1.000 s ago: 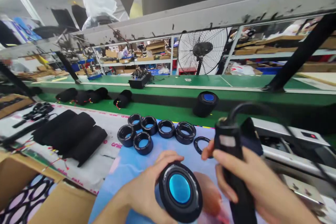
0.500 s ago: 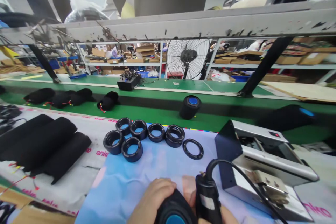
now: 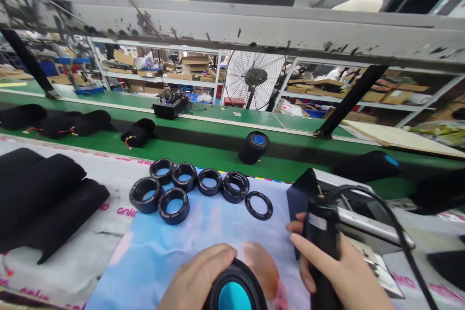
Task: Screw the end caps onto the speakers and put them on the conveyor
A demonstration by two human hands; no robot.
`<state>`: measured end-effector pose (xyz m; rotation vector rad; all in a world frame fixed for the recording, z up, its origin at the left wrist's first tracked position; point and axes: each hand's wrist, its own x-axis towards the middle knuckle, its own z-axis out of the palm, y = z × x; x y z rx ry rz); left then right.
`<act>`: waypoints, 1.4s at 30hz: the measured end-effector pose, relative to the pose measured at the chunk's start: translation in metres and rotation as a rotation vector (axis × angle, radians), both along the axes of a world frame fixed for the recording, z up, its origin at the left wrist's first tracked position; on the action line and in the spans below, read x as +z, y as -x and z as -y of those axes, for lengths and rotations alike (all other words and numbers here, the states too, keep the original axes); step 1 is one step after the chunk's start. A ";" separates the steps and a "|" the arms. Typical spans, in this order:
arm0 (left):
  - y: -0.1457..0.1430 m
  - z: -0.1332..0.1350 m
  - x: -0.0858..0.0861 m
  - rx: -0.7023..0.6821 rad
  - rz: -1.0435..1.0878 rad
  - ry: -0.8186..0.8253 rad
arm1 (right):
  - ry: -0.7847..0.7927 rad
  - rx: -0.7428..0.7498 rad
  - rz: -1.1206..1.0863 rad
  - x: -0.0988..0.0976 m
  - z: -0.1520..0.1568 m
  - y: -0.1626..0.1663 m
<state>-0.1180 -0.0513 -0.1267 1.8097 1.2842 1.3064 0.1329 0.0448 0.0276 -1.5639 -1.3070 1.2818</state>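
My left hand [image 3: 201,276] is closed around the side of a black cylinder [image 3: 236,271] with a round blue end, seen at the bottom edge of the view. To its right, my right hand [image 3: 345,271] grips a black corded tool [image 3: 321,237] that looks like an electric screwdriver. The tool's cable leaves the top end, and its tip is hidden below. The tool is apart from the cylinder and in front of a metal-topped machine [image 3: 358,198]. Beyond my left hand stand several black rings [image 3: 174,206], and one thin flat ring [image 3: 259,205] lies at their right.
A green conveyor belt [image 3: 196,147] runs across behind the worktop. It carries an upright black cylinder with a blue end [image 3: 254,147] and several black sleeve-covered pieces [image 3: 138,132]. Black padded pieces [image 3: 54,198] lie at left. A grey beam [image 3: 218,24] crosses above; a fan [image 3: 254,77] stands behind.
My right hand has moved the corded tool up and right, away from the cylinder. The cylinder's blue end now shows more fully in my left hand. The camera view has shifted right.
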 end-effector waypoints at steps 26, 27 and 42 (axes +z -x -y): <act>0.028 0.038 0.074 0.198 0.188 0.164 | 0.027 0.267 0.265 -0.069 0.032 -0.026; 0.030 0.039 0.079 0.173 0.142 0.153 | 0.018 0.250 0.269 -0.068 0.033 -0.032; 0.016 0.025 0.097 0.177 0.003 -0.021 | 0.048 0.437 0.389 -0.054 0.040 -0.004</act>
